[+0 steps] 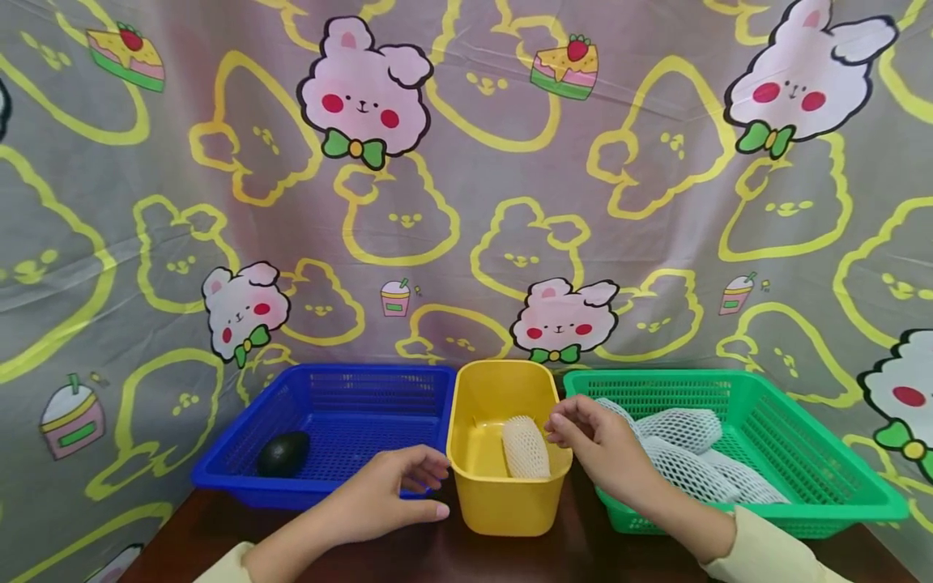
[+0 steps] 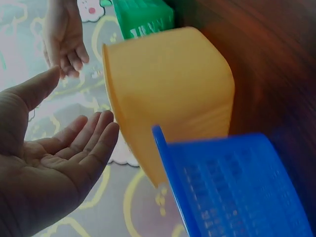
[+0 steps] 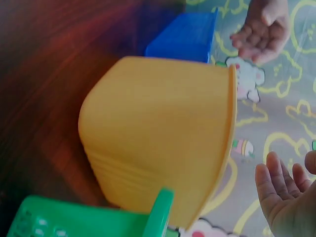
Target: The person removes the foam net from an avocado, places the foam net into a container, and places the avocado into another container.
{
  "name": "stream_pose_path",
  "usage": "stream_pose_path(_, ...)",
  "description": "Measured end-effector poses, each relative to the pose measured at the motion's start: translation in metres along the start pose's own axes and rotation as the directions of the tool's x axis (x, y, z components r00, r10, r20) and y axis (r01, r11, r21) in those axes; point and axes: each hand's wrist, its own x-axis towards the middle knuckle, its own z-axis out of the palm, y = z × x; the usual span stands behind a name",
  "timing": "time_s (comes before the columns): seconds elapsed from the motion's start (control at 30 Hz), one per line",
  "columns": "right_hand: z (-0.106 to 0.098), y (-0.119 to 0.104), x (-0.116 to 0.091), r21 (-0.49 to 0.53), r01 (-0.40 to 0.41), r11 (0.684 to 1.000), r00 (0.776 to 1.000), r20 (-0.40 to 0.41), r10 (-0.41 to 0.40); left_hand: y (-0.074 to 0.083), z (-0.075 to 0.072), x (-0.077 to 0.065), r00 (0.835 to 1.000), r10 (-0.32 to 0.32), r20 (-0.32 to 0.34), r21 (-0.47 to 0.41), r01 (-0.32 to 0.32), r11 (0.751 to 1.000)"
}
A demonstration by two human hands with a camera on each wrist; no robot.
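A yellow bin [image 1: 503, 506] stands in the middle, and a white foam net sleeve [image 1: 526, 448] lies inside it; whether the sleeve wraps anything I cannot tell. My left hand [image 1: 386, 495] hovers by the bin's near left corner, fingers relaxed, thumb apart, holding nothing. Over the bin's right rim my right hand [image 1: 605, 445] hangs with loosely bent fingers and nothing in them. In the left wrist view, the left palm [image 2: 54, 173] is bare. The right wrist view likewise shows the right hand [image 3: 291, 197] without anything in its fingers.
Left of the bin is a blue basket [image 1: 251, 486] with a dark avocado [image 1: 284, 453] in its near left corner. On the right, a green basket [image 1: 860, 504] holds several white foam net sleeves [image 1: 681, 429]. A patterned cloth [image 1: 466, 178] hangs behind the dark table [image 1: 408, 559].
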Motion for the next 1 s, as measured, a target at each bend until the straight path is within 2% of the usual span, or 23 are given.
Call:
stream_pose_path(0.13, -0.014, 0.005, 0.002, -0.083, -0.021, 0.996, 0.998, -0.060, 0.016, 0.007, 0.011, 0.007, 0.998, 0.010, 0.058, -0.082, -0.005, 0.997)
stream_pose_path(0.4, -0.042, 0.023, 0.007, -0.236, 0.024, 0.971, 0.989, -0.139, -0.058, 0.014, 0.038, 0.024, 0.991, 0.052, 0.122, -0.157, -0.033, 0.987)
stream_pose_path(0.57, -0.058, 0.032, 0.006, -0.309, 0.027, 0.951, 0.984, -0.158, -0.079, 0.013, 0.061, 0.036, 0.970, 0.119, 0.213, -0.208, -0.075, 0.975)
stream_pose_path(0.7, -0.071, 0.040, 0.004, -0.347, 0.016, 0.938, 0.983, -0.165, -0.077, 0.011, 0.080, 0.046, 0.956, 0.146, 0.255, -0.214, -0.092, 0.973)
stream_pose_path(0.77, -0.078, 0.044, 0.004, -0.369, 0.007, 0.929, 0.983, -0.167, -0.074, 0.009, 0.090, 0.050, 0.953, 0.136, 0.271, -0.227, -0.074, 0.971)
stream_pose_path(0.9, -0.091, 0.055, 0.004, -0.415, -0.011, 0.910, 0.982, -0.178, -0.070, 0.002, 0.107, 0.058, 0.945, 0.091, 0.314, -0.293, 0.005, 0.956)
stream_pose_path(1.0, -0.102, 0.063, 0.005, -0.446, -0.040, 0.894, 0.980, -0.190, -0.050, -0.004, 0.119, 0.064, 0.945, 0.076, 0.318, -0.321, 0.032, 0.946)
